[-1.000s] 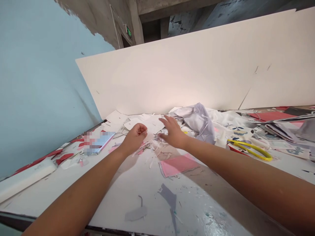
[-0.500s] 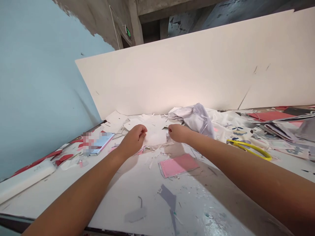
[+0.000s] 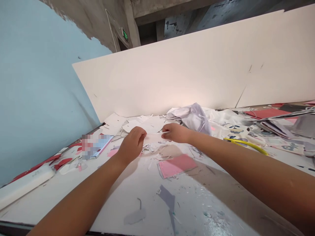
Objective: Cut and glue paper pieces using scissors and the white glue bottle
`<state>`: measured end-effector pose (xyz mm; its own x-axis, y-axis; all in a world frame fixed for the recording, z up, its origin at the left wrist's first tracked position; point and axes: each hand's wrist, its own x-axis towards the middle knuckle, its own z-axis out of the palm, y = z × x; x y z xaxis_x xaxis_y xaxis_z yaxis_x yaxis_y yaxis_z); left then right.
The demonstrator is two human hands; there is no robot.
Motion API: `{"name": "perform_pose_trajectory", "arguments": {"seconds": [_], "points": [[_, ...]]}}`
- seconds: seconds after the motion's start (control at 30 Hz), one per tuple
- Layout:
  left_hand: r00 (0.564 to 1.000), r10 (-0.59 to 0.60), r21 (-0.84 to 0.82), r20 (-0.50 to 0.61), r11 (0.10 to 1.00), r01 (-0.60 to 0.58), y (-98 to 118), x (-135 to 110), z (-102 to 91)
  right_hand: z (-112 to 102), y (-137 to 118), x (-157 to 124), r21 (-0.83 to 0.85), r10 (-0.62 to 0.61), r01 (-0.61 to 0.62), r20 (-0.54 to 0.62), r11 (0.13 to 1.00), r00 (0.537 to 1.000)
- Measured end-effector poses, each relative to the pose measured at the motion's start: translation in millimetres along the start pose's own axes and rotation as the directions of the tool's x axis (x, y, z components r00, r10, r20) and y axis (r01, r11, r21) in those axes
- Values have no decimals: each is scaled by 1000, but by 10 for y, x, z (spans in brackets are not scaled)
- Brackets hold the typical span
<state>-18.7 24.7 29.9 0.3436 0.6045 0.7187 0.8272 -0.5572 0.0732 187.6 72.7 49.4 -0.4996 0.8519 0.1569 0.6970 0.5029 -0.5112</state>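
Between my two hands a thin white sheet [image 3: 154,137] is stretched, its top edge running from one hand to the other. I cannot tell whether it is paper or cloth. My left hand [image 3: 133,141] pinches its left end, fingers closed, and my right hand [image 3: 176,133] grips its right end with bent fingers. Behind them lie overlapping white paper pieces [image 3: 145,126]. A pink piece of cloth or paper [image 3: 177,166] rests on the white tabletop [image 3: 113,203] in front of the hands. Small thin scraps are strewn just below the sheet.
A phone [image 3: 104,146] and red scraps [image 3: 63,163] lie left, near a long white block [image 3: 29,183]. Lavender-white fabric [image 3: 195,118] is heaped behind my right hand. A yellow looped handle [image 3: 247,145] lies by my right forearm. A white panel [image 3: 172,78] stands at the back.
My right hand has moved slightly left, closer to my left hand. The white sheet, seen broad before, now shows as a narrower strip. The whole view has shifted a little.
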Motion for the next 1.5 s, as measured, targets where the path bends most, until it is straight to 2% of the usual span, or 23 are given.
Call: {"name": "perform_pose_trajectory", "arguments": {"seconds": [0.13, 0.2, 0.27, 0.37, 0.43, 0.53, 0.6, 0.7, 0.83, 0.93, 1.07, 1.2, 1.3, 1.4, 1.5], "points": [[996, -91, -13, 15, 996, 91, -45, -7, 7, -94, 221, -44, -128, 140, -141, -17, 982, 990], [995, -93, -23, 29, 995, 94, -40, -11, 22, -91, 235, -97, -177, 152, -160, -59, 971, 987], [995, -82, -35, 51, 996, 84, -16, -10, 37, -53, 171, -169, -188, 96, -107, -64, 976, 993], [993, -85, -39, 81, 995, 88, 51, -6, 52, 77, -22, -282, -140, -38, 41, 28, 989, 999], [992, -98, -31, 82, 994, 100, 106, -9, 57, 208, -162, -327, -84, -57, 62, 65, 995, 996], [994, -96, -36, 50, 995, 98, 168, -23, 48, 388, -316, -302, -56, -59, 54, -85, 997, 995], [997, -76, -31, 17, 997, 76, 169, -32, 29, 431, -357, -232, -78, -54, 46, -109, 996, 993], [998, -63, 9, -27, 998, 63, 101, -30, -9, 343, -318, -121, -116, -30, 15, -127, 993, 991], [981, -193, -12, -38, 981, 192, 0, -10, -27, 108, -151, -95, -130, -7, -12, -142, 991, 990], [959, -282, -75, 21, 956, 282, 23, -1, -8, -2, -17, -152, -128, -29, 14, -115, 992, 993], [938, -321, -166, 129, 926, 340, 138, -12, 16, -45, 116, -253, -144, -45, 25, -140, 989, 989], [915, -352, -293, 199, 869, 398, 197, -28, 44, -68, 206, -342, -149, 11, -34, -155, 988, 988], [875, -433, -432, 218, 761, 485, 166, -10, 72, -73, 256, -359, -114, 100, -118, -154, 986, 983], [813, -552, -574, 185, 611, 545, 72, 34, 90, -50, 264, -343, -55, 168, -173, -72, 983, 983], [770, -630, -626, 104, 560, 543, -47, 62, 90, 6, 207, -346, -37, 121, -118, 71, 992, 990]]}}
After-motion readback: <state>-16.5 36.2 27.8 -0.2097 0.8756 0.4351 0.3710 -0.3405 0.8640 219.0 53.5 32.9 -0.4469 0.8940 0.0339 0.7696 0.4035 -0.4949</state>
